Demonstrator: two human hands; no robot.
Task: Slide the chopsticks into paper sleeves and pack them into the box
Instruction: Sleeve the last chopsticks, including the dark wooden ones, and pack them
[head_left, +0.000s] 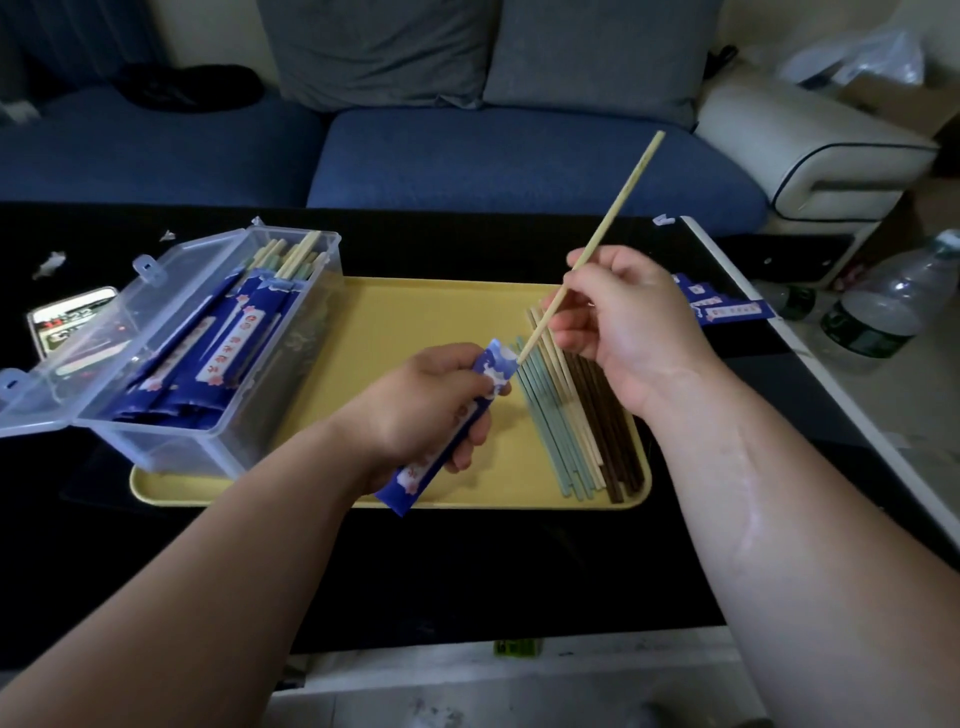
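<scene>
My left hand (426, 410) grips a blue paper sleeve (415, 470) with a floral print, its open end pointing up and right. My right hand (623, 317) pinches a pale wooden chopstick (618, 208), whose lower tip sits right at the sleeve's mouth. Loose chopsticks (571, 415) in green, beige and dark brown lie in a row on the right side of the yellow tray (395, 322). A clear plastic box (208, 353) with its lid folded open stands on the tray's left end, holding several sleeved chopsticks.
More blue sleeves (722, 304) lie on the black table past my right hand. A phone (67, 317) lies left of the box. Plastic bottles (883, 306) stand at the right. A blue sofa (467, 150) runs behind the table.
</scene>
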